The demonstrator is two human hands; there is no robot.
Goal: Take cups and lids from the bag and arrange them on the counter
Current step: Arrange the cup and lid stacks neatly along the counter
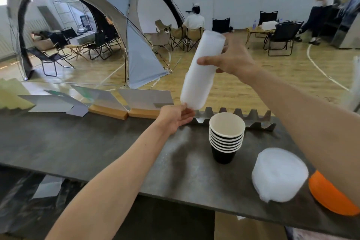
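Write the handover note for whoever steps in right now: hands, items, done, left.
Right hand: gripping the upper part of a tall white stack of lids or cups, tilted, held in the air above the counter.
Left hand: supporting the stack's bottom end.
Done: nested black paper cups stand upright on the counter; a short white lid stack sits to their right, next to an orange object.
Left: set the held stack down. The bag is not clearly in view, so check it for more.
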